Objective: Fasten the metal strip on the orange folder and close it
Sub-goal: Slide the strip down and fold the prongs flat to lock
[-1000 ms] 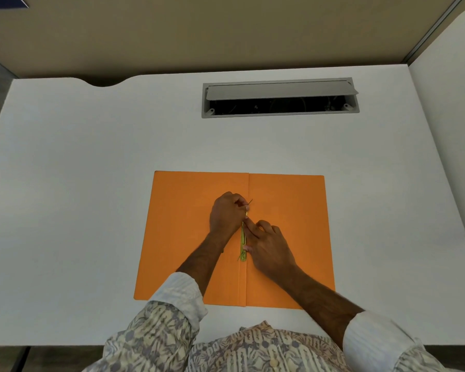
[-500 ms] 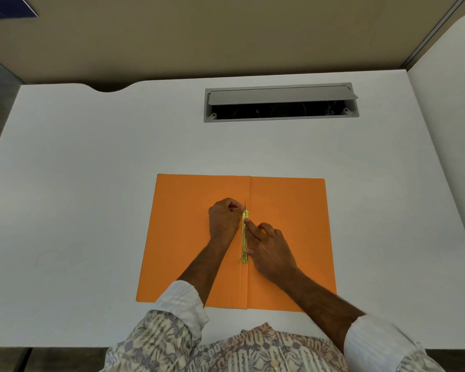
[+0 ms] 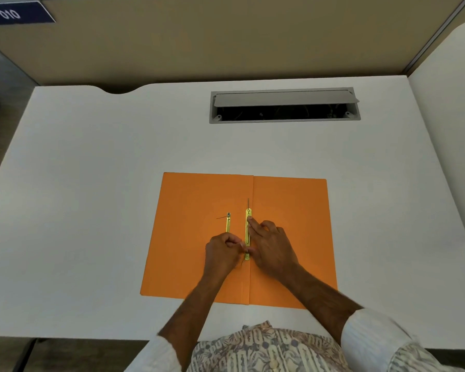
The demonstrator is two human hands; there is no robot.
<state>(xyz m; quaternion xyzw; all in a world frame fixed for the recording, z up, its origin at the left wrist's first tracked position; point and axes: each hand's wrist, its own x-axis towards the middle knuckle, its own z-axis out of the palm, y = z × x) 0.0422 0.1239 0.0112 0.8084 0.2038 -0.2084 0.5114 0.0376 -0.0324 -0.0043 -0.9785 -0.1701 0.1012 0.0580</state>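
The orange folder [image 3: 188, 237] lies open and flat on the white desk [image 3: 91, 183]. One yellow metal strip [image 3: 247, 232] runs along the folder's spine, with a thin prong sticking out past its far end. My right hand [image 3: 273, 248] rests on it, index fingertip pressing near the far end and thumb near the lower end. A second, shorter-looking yellow strip [image 3: 228, 224] lies just left of the spine, a thin prong pointing left from its far end. My left hand [image 3: 222, 253] is closed in a fist around this strip's near end, which is hidden.
A grey cable hatch [image 3: 285, 106] with its lid raised sits in the desk beyond the folder. A beige partition stands behind the desk, with a blue number tag [image 3: 14, 13] at top left. A second white desk surface [image 3: 446, 130] adjoins on the right.
My left hand has come back from the far end of the spine strip toward me, and a separate yellow strip now shows left of the spine. My right index finger stays on the spine strip.
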